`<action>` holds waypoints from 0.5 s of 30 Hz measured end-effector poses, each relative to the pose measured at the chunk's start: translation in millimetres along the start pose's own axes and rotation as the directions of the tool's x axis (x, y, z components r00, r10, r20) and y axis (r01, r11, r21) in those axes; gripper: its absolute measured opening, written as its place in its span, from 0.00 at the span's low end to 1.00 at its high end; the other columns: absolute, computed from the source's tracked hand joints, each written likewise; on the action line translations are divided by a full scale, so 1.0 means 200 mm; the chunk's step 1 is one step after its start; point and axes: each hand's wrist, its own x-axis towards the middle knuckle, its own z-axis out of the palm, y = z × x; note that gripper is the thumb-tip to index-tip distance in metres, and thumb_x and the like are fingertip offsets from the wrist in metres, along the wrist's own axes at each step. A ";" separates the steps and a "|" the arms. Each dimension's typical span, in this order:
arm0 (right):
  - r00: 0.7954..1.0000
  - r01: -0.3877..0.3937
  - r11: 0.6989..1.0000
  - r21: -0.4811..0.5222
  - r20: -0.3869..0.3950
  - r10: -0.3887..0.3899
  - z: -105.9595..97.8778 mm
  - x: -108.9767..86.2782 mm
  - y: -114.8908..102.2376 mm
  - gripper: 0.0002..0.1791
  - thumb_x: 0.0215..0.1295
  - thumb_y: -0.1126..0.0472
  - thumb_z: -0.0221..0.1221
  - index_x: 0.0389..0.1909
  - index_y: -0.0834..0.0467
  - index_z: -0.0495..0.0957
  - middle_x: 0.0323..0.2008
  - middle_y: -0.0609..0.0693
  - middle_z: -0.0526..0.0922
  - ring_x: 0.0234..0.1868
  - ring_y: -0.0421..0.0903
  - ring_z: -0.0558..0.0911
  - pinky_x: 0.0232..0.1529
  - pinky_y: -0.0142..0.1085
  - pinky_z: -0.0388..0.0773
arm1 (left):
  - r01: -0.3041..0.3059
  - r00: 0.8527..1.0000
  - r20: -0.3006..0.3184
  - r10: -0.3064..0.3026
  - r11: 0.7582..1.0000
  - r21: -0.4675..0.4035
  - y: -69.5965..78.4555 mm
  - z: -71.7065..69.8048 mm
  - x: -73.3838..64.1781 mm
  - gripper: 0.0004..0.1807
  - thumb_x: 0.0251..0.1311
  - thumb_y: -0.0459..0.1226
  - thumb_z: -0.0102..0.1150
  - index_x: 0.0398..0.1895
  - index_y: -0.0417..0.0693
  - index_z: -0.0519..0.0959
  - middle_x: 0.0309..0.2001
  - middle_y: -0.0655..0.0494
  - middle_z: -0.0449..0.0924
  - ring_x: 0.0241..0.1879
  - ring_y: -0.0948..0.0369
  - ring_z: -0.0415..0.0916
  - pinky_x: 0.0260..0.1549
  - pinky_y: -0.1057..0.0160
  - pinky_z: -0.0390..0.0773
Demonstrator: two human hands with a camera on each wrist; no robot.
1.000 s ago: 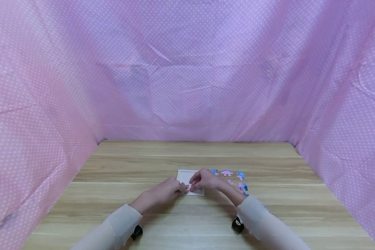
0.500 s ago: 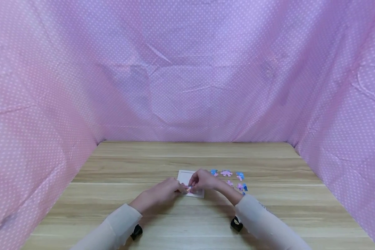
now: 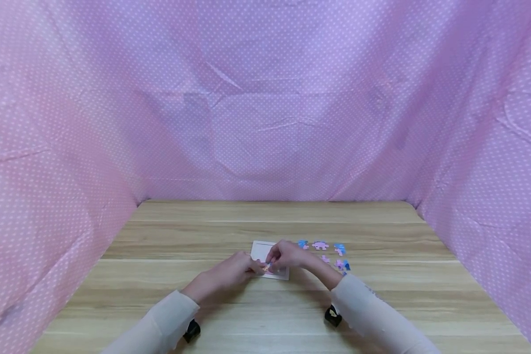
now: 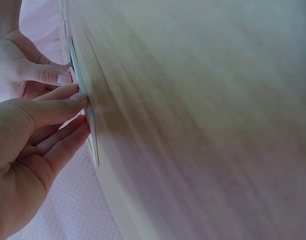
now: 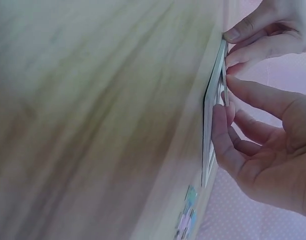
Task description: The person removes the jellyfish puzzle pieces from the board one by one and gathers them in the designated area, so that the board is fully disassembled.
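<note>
A small white puzzle tray point(image 3: 259, 249) lies on the wooden table, with a few colourful jigsaw pieces point(image 3: 267, 269) near its front edge, partly covered by fingers. My left hand point(image 3: 235, 267) comes in from the left, its fairly straight fingertips resting on the tray's left front part. In the left wrist view, that thumb point(image 4: 68, 104) lies right at the tray's rim. From the right, my right hand point(image 3: 289, 254) bends over the tray and pinches a thin jigsaw piece point(image 5: 225, 93) between thumb and finger. The two hands' fingertips are close together.
Several loose pink and blue jigsaw pieces point(image 3: 320, 245) lie on the table point(image 3: 203, 223) right of the tray, some near the right forearm. A pink dotted cloth point(image 3: 265, 123) hangs behind and at both sides. Black bands point(image 3: 191, 330) show under the sleeves.
The tray has turned slightly, its right front corner now a little nearer. My right hand has shifted slightly left over it. My left hand has stayed nearly still.
</note>
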 end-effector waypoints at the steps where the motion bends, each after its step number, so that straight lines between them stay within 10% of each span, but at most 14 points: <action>1: 1.000 -0.004 1.000 -0.006 0.003 0.004 0.00 0.00 -0.01 0.08 0.55 0.72 0.69 0.36 0.68 0.85 0.26 0.48 0.83 0.27 0.33 0.73 0.30 0.23 0.70 | -0.004 1.000 -0.004 0.004 1.000 0.000 0.00 0.00 0.00 0.11 0.67 0.30 0.62 0.48 0.47 0.89 0.53 0.54 0.87 0.51 0.63 0.81 0.53 0.64 0.82; 15: 0.995 -0.102 0.992 0.068 0.027 0.100 -0.01 0.00 -0.01 0.06 0.51 0.71 0.70 0.32 0.65 0.85 0.23 0.44 0.82 0.26 0.37 0.74 0.30 0.25 0.70 | 0.016 1.000 0.001 -0.016 0.998 -0.060 -0.02 0.00 -0.01 0.11 0.69 0.32 0.60 0.48 0.50 0.89 0.49 0.59 0.89 0.45 0.71 0.78 0.48 0.72 0.81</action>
